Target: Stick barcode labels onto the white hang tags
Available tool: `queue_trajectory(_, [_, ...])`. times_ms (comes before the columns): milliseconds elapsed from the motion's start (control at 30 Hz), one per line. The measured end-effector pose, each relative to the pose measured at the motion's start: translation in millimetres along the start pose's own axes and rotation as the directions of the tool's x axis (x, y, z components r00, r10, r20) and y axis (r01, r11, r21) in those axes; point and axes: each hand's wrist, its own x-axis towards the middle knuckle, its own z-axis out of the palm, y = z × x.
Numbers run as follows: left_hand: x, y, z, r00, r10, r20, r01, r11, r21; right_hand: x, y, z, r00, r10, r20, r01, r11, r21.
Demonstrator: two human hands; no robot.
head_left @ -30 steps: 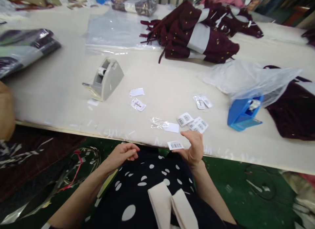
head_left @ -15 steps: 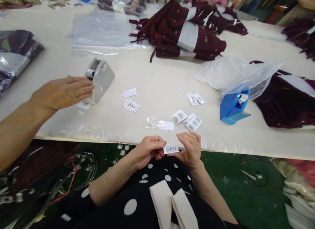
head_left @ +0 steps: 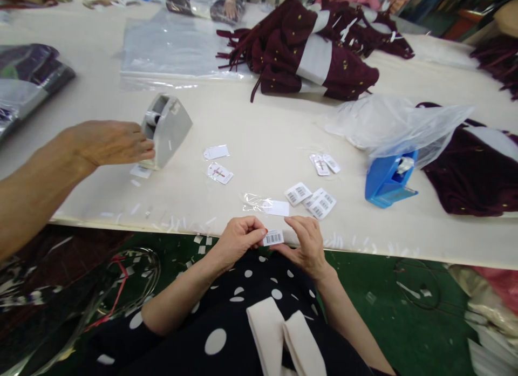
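Observation:
Between finger and thumb, my left hand (head_left: 243, 238) pinches a small white barcode label (head_left: 274, 238) by its left end, just over the table's front edge. My right hand (head_left: 309, 245) is open at the label's right side, fingers and thumb apart; its thumb tip lies close under the label, and contact is unclear. Just beyond my hands are a blank white tag (head_left: 277, 207) with clear loops beside it, and several barcode labels (head_left: 319, 204) lying overlapped. Farther off lie a printed hang tag (head_left: 220, 173), a plain tag (head_left: 216, 152) and another pair of tags (head_left: 320, 164).
A co-worker's hand (head_left: 117, 142) reaches in from the left to a grey tape dispenser (head_left: 170, 130). A blue tape dispenser (head_left: 388, 179) stands at right beside a clear plastic bag (head_left: 388, 120). Maroon garments (head_left: 279, 47) with paper bands lie at the back, near flat plastic bags (head_left: 162, 47).
Both my hands have shifted slightly up and left with the barcode label. My right thumb and fingers have spread a little. The co-worker's fingers have curled at the grey dispenser.

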Motion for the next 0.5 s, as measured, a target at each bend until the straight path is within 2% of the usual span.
queue_trajectory(67, [3.0,0.4,-2.8,1.0,0.015,-0.008,-0.015,1.0,0.017,-4.0,-3.4,-2.1,0.979,0.19,0.074,-0.199,0.971,0.13])
queue_trajectory(100, [4.6,0.7,-4.0,1.0,0.015,0.001,-0.015,1.0,0.021,-5.4,-6.0,-2.9,0.945,0.31,0.104,-0.326,0.92,0.216])
queue_trajectory(167, [7.4,1.2,-5.2,0.999,0.001,0.036,-0.003,0.999,0.034,-6.2,-11.6,-3.8,0.828,0.534,0.17,-0.554,0.735,0.391])
queue_trajectory(233, [9.8,1.4,-4.9,0.997,-0.016,0.074,0.012,0.998,0.054,-3.9,-16.7,-3.5,0.713,0.656,0.248,-0.67,0.532,0.518])
queue_trajectory(267, [10.9,1.2,-4.3,0.996,-0.023,0.089,0.017,0.998,0.064,-1.9,-18.6,-3.2,0.676,0.68,0.284,-0.693,0.457,0.557])
queue_trajectory(333, [12.9,-0.1,-2.9,0.994,-0.023,0.107,0.014,0.996,0.083,2.4,-21.2,-2.4,0.641,0.683,0.35,-0.716,0.37,0.592])
queue_trajectory(500, [17.7,-6.4,-2.1,0.99,0.016,0.142,-0.037,0.989,0.145,5.1,-22.4,0.9,0.617,0.653,0.44,-0.747,0.308,0.589])
